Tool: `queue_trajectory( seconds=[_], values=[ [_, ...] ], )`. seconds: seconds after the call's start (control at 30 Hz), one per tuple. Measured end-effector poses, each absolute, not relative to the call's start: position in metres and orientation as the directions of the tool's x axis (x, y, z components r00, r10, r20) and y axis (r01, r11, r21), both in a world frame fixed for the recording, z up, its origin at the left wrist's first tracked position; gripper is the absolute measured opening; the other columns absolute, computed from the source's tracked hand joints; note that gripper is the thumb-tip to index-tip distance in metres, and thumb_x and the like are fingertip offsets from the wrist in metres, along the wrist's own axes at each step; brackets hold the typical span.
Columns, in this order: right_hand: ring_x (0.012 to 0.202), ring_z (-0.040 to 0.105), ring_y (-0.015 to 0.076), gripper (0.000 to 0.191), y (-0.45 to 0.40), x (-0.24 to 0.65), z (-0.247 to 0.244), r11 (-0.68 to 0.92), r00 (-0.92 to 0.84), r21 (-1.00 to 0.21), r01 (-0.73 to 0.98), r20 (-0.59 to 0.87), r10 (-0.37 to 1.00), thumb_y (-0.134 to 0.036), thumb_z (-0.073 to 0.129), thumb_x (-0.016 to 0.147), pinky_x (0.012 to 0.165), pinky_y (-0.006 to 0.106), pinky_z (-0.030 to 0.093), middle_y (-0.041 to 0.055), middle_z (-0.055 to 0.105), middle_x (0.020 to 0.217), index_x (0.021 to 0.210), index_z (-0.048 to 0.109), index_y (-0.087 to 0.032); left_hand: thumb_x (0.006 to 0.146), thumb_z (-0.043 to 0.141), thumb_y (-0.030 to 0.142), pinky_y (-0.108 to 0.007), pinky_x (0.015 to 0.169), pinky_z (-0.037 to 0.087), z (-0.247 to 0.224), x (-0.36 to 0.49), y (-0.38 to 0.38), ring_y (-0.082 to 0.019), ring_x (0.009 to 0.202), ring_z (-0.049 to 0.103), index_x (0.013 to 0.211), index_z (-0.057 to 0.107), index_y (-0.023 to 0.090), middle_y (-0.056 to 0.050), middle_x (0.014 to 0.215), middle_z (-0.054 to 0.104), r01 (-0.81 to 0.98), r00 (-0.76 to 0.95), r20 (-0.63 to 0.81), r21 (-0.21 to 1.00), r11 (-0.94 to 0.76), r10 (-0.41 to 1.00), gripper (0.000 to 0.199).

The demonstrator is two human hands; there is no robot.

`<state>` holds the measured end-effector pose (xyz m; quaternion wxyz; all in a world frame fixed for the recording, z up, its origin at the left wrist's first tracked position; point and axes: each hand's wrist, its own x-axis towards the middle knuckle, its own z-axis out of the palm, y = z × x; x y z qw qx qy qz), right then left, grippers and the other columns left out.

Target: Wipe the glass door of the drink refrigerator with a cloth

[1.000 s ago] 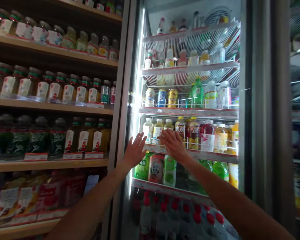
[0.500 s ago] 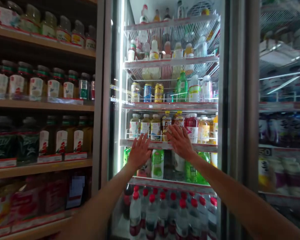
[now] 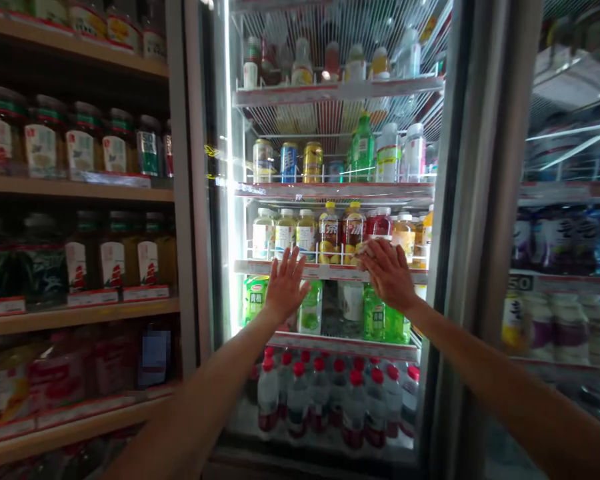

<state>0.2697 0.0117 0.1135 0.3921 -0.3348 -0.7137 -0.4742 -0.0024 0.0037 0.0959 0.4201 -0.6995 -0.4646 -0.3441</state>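
Note:
A glass fridge door point(image 3: 443, 220) stands in front of me with lit drink shelves behind it. My left hand point(image 3: 285, 287) is raised with fingers spread, palm toward the glass, in front of the lower bottle shelves; it holds nothing. My right hand point(image 3: 390, 270) presses a pale, crumpled cloth point(image 3: 364, 253) toward the glass, its fingers laid over it. Most of the cloth is hidden under that hand. Behind the hands show brown tea bottles with yellow caps point(image 3: 329, 233) and green cartons point(image 3: 375, 313).
Left of the door, wooden shelves point(image 3: 80, 189) carry several rows of jars and bottles. Red-capped bottles point(image 3: 299, 400) fill the fridge bottom. Another glass-fronted fridge with drinks point(image 3: 570, 327) lies to the right, past a metal door frame point(image 3: 485, 200).
My right hand has moved right with the cloth, from the tea bottles toward the red and orange ones. The left hand stays spread at about the same place. The view has tilted down.

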Motion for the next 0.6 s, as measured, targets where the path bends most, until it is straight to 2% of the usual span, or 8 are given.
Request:
queue_trajectory(
  seconds=[0.1, 0.17, 0.23, 0.33, 0.4, 0.47, 0.6],
  values=[
    [0.135, 0.026, 0.0205, 0.042, 0.009, 0.287, 0.083, 0.409, -0.602, 0.512, 0.756, 0.788, 0.128, -0.015, 0.045, 0.083, 0.109, 0.05, 0.02, 0.0031, 0.045, 0.139, 0.121, 0.052, -0.03, 0.085, 0.043, 0.035, -0.048, 0.111, 0.015, 0.093, 0.002, 0.003, -0.024, 0.14, 0.006, 0.14, 0.025, 0.016, -0.011, 0.15, 0.02, 0.944, 0.312, 0.865, -0.236, -0.231, 0.393, 0.061],
    [0.133, 0.031, 0.0201, 0.039, 0.012, 0.301, 0.08, 0.414, -0.635, 0.548, 0.726, 0.766, 0.1, -0.016, 0.046, 0.082, 0.108, 0.049, 0.022, 0.0024, 0.048, 0.136, 0.117, 0.055, -0.031, 0.085, 0.042, 0.035, -0.049, 0.111, 0.015, 0.089, 0.004, 0.004, -0.024, 0.14, 0.005, 0.141, 0.023, 0.017, -0.01, 0.15, 0.019, 0.95, 0.288, 0.869, -0.207, -0.234, 0.403, 0.061],
    [0.132, 0.033, 0.0234, 0.034, 0.019, 0.313, 0.095, 0.342, -0.55, 0.51, 0.789, 0.835, 0.024, -0.021, 0.047, 0.083, 0.107, 0.051, 0.024, 0.0059, 0.049, 0.135, 0.115, 0.058, -0.028, 0.086, 0.04, 0.036, -0.05, 0.111, 0.014, 0.086, 0.007, 0.007, -0.024, 0.14, 0.004, 0.141, 0.021, 0.017, -0.011, 0.15, 0.019, 0.957, 0.256, 0.88, -0.174, -0.23, 0.4, 0.061],
    [0.131, 0.033, 0.03, 0.037, 0.03, 0.32, 0.119, 0.252, -0.363, 0.382, 0.889, 0.924, -0.12, -0.031, 0.047, 0.083, 0.104, 0.055, 0.024, 0.0127, 0.045, 0.137, 0.116, 0.059, -0.02, 0.087, 0.038, 0.038, -0.05, 0.112, 0.011, 0.081, 0.009, 0.009, -0.024, 0.14, 0.002, 0.142, 0.02, 0.016, -0.01, 0.151, 0.017, 0.963, 0.234, 0.891, -0.156, -0.221, 0.389, 0.061],
    [0.131, 0.033, 0.0316, 0.04, 0.032, 0.32, 0.114, 0.242, -0.295, 0.323, 0.915, 0.945, -0.143, -0.032, 0.046, 0.083, 0.104, 0.055, 0.025, 0.0141, 0.043, 0.139, 0.119, 0.058, -0.019, 0.088, 0.037, 0.039, -0.049, 0.112, 0.01, 0.079, 0.009, 0.009, -0.023, 0.14, 0.002, 0.142, 0.019, 0.016, -0.009, 0.151, 0.017, 0.962, 0.239, 0.887, -0.161, -0.22, 0.396, 0.061],
    [0.13, 0.034, 0.0318, 0.039, 0.028, 0.32, 0.089, 0.251, -0.299, 0.325, 0.912, 0.945, -0.134, -0.032, 0.048, 0.083, 0.104, 0.053, 0.026, 0.0144, 0.043, 0.138, 0.119, 0.058, -0.02, 0.088, 0.037, 0.04, -0.048, 0.112, 0.009, 0.076, 0.007, 0.006, -0.023, 0.14, 0.003, 0.142, 0.02, 0.017, -0.008, 0.151, 0.017, 0.961, 0.246, 0.876, -0.165, -0.223, 0.415, 0.061],
    [0.127, 0.041, 0.0298, 0.031, 0.015, 0.327, 0.051, 0.267, -0.435, 0.44, 0.857, 0.897, -0.082, -0.031, 0.051, 0.082, 0.105, 0.05, 0.028, 0.0109, 0.054, 0.129, 0.109, 0.063, -0.025, 0.089, 0.035, 0.039, -0.047, 0.113, 0.008, 0.069, 0.001, 0.003, -0.022, 0.14, 0.005, 0.141, 0.022, 0.018, -0.009, 0.15, 0.02, 0.959, 0.259, 0.858, -0.172, -0.227, 0.443, 0.058]
  ],
)
